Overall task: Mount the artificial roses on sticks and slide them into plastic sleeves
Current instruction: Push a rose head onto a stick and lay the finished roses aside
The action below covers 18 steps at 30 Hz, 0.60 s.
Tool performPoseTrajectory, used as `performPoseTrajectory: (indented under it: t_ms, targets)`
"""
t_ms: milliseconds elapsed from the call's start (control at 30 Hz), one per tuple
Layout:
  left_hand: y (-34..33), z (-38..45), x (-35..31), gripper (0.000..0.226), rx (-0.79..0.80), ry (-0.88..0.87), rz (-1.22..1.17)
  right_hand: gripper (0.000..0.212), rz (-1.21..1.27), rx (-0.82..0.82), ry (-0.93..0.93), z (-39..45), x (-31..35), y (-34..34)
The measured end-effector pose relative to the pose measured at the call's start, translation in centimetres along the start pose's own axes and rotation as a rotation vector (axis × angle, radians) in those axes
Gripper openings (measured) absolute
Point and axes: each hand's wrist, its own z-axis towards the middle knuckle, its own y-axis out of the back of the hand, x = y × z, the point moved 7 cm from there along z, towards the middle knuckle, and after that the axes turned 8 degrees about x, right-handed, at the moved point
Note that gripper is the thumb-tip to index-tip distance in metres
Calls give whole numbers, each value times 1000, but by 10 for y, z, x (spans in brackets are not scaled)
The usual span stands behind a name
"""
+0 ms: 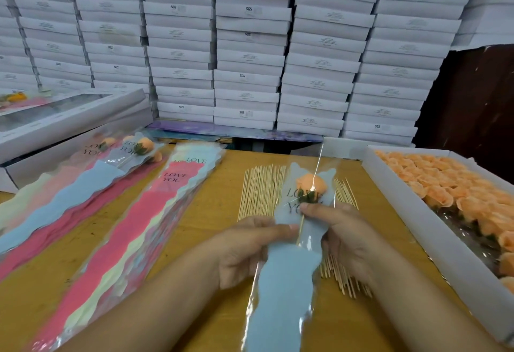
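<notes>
Now both hands, left hand (pixel 244 251) and right hand (pixel 342 229), pinch the blue plastic sleeve (pixel 283 290) around the peach rose (pixel 308 185); its stick (pixel 301 226) could pierce the film if pushed crooked.

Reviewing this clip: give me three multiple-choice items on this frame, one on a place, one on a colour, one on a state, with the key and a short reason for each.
1. Where does the tray of loose roses sit on the table?
A. right side
B. left side
C. centre

2. What colour is the sleeve being held?
A. pink
B. light blue
C. yellow

3. The rose between the left hand and right hand is:
A. lying bare on the table
B. loose in the tray
C. on a stick, inside the sleeve

Key: 1 A, the tray lies along the right edge. 2 B, its printed panel is light blue. 3 C, the rose shows behind clear film.
</notes>
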Motion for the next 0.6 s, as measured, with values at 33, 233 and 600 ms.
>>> performPoseTrajectory:
  t_ms: [33, 233, 600]
  targets:
    - [-2, 0, 2, 38, 16, 25, 28, 24, 13, -22, 1, 1, 0, 3]
    - [-5, 2, 9, 35, 23, 64, 104, 24, 58, -29, 15, 4, -1, 9]
    - [-1, -1, 0, 32, -92, -65, 34, 15, -110, 38, -53, 3, -10, -1]
